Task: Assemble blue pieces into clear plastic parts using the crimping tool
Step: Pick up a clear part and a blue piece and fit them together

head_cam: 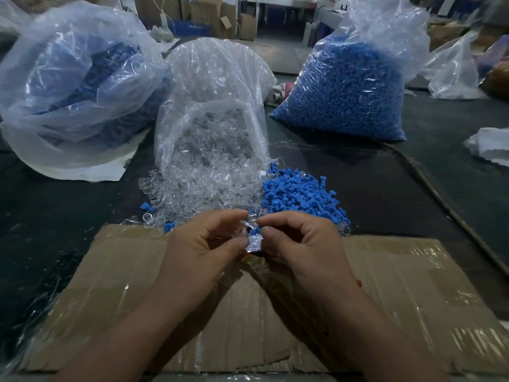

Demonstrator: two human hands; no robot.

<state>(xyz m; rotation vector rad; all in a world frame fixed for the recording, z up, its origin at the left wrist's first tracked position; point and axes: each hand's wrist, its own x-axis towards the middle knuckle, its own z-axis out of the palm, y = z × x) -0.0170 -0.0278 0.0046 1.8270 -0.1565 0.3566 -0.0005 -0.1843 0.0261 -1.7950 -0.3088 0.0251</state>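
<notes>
My left hand (pixel 201 249) and my right hand (pixel 305 244) meet above a flattened cardboard box (pixel 399 285). Between the fingertips sits a clear plastic part (pixel 252 238), held by my left hand's thumb and fingers. My right hand pinches a small blue piece (pixel 255 231) against that clear part. Just beyond the hands lies a loose pile of blue pieces (pixel 300 197) and a spill of clear parts (pixel 198 186) from an open clear bag (pixel 214 111). No crimping tool shows in the head view.
A tall bag full of blue pieces (pixel 347 89) stands at the back right. At the back left a large clear bag (pixel 74 86) holds dark blue items. White foam (pixel 493 144) lies at the right edge, on a dark table (pixel 440 188).
</notes>
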